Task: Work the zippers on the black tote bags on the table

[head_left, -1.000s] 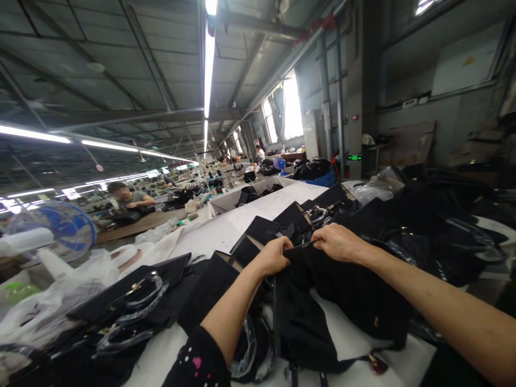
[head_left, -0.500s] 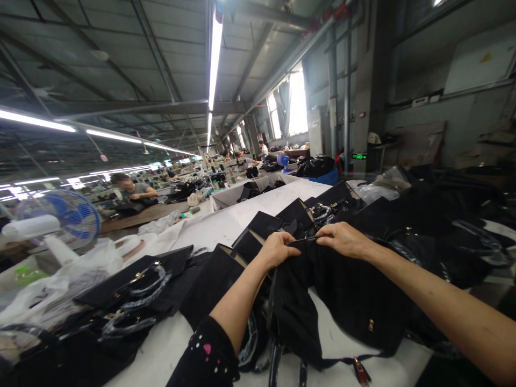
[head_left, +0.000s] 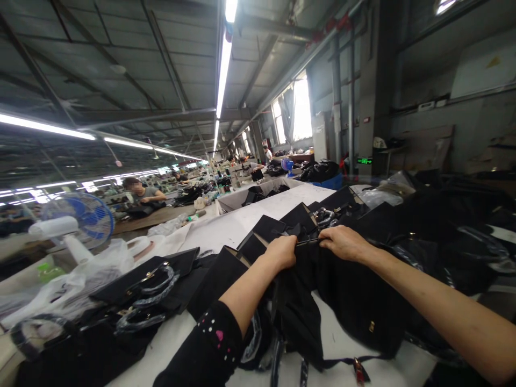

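Note:
Both hands grip the top edge of a piece of black fabric (head_left: 355,290), which looks like part of a bag and hangs down toward me over a white surface. My left hand (head_left: 284,250) is closed on that edge, its fingertips mostly hidden. A short way to its right, my right hand (head_left: 344,243) pinches the same edge. A small gold zipper pull (head_left: 371,326) shows on the fabric, and a red-and-gold metal piece (head_left: 358,371) lies at its lower end. Plastic-wrapped handles (head_left: 253,341) stick out below my left forearm.
Black bags with wrapped handles (head_left: 159,287) lie on the left of the white table (head_left: 237,226). More black bags (head_left: 435,242) are heaped at right. A blue fan (head_left: 91,217) stands at far left beside plastic bags (head_left: 105,263). A co-worker (head_left: 147,193) sits beyond.
My left hand has turned over the edge, so its thumb no longer shows. The whole view has shifted slightly; my right hand keeps its pinch.

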`<action>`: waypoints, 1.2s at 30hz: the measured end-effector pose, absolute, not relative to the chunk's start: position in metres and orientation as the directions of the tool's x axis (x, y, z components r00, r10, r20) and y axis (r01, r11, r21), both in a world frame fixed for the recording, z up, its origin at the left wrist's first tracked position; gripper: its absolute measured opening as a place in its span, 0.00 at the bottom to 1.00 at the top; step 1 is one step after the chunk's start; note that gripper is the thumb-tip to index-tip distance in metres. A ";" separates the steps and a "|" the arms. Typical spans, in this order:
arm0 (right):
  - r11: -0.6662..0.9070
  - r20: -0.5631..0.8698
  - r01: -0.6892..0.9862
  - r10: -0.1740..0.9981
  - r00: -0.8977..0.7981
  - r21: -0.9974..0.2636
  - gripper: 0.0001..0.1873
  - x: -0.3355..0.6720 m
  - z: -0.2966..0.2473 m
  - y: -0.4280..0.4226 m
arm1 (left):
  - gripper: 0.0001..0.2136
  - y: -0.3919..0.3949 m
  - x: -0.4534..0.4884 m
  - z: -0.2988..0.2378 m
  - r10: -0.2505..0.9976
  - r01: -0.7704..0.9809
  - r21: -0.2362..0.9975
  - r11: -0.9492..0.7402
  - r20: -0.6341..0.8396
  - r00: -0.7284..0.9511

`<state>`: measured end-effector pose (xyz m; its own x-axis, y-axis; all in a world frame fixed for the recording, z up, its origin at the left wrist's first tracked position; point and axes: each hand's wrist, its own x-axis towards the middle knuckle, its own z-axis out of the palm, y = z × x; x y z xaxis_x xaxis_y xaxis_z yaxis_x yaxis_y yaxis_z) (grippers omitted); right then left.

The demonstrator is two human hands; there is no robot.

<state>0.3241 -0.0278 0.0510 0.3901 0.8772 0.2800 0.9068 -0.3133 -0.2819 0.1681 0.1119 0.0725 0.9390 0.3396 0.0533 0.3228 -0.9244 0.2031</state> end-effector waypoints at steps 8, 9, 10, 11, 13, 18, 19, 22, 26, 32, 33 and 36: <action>-0.236 0.379 0.917 0.855 0.354 -0.323 0.09 0.329 0.045 -0.035 | 0.31 0.076 0.164 0.060 0.461 0.448 0.114 -0.887 0.144 0.875; -0.173 0.428 0.931 0.851 0.305 -0.320 0.11 0.327 0.046 -0.036 | 0.29 0.081 0.163 0.059 0.445 0.430 0.127 -0.894 0.132 0.886; -0.105 0.481 0.946 0.841 0.249 -0.306 0.12 0.323 0.047 -0.036 | 0.27 0.087 0.161 0.059 0.426 0.410 0.141 -0.901 0.120 0.897; -0.042 0.526 0.959 0.829 0.191 -0.282 0.13 0.320 0.048 -0.035 | 0.24 0.092 0.160 0.059 0.411 0.393 0.155 -0.907 0.110 0.905; 0.036 0.561 0.972 0.821 0.102 -0.230 0.13 0.314 0.050 -0.030 | 0.20 0.100 0.158 0.058 0.403 0.382 0.177 -0.907 0.106 0.909; 0.066 0.479 0.976 0.877 0.043 -0.208 0.13 0.309 0.052 -0.016 | 0.19 0.105 0.157 0.056 0.402 0.373 0.211 -0.904 0.119 0.908; 0.066 0.470 0.975 0.882 0.043 -0.213 0.13 0.309 0.052 -0.013 | 0.19 0.105 0.157 0.055 0.401 0.370 0.216 -0.904 0.123 0.908; 0.074 0.464 0.971 0.885 0.042 -0.229 0.10 0.309 0.053 -0.008 | 0.20 0.108 0.155 0.053 0.406 0.369 0.235 -0.899 0.129 0.905; 0.091 0.461 0.966 0.887 0.031 -0.241 0.05 0.308 0.054 -0.002 | 0.22 0.111 0.151 0.052 0.429 0.385 0.259 -0.886 0.139 0.893; 0.058 0.429 0.968 0.902 0.055 -0.245 0.05 0.307 0.057 0.006 | 0.21 0.113 0.148 0.053 0.451 0.399 0.291 -0.870 0.139 0.882; 0.045 0.421 0.969 0.905 0.063 -0.243 0.06 0.307 0.057 0.006 | 0.20 0.114 0.148 0.053 0.449 0.394 0.301 -0.868 0.142 0.882; -0.001 0.421 0.972 0.901 0.104 -0.237 0.07 0.305 0.057 0.007 | 0.18 0.117 0.149 0.053 0.443 0.372 0.341 -0.863 0.156 0.883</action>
